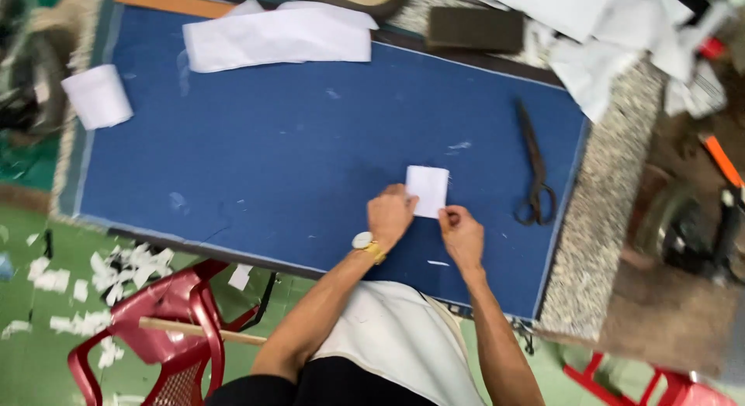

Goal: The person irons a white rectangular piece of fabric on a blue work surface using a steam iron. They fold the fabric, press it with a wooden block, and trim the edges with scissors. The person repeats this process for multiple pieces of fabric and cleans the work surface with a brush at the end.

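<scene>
A small white rectangle of fabric (428,189) lies on the blue table top (272,158). My left hand (390,214), with a watch on its wrist, presses on the piece's left lower edge. Fingers of my right hand (461,235) pinch its lower right corner. Dark scissors (534,165) rest on the blue surface just right of my hands, untouched.
A long white fabric strip (279,35) and a white roll (98,96) lie at the far left of the table. Crumpled white cloth (613,26) is piled at the far right. A red plastic chair (163,328) and white scraps (93,282) are on the green floor.
</scene>
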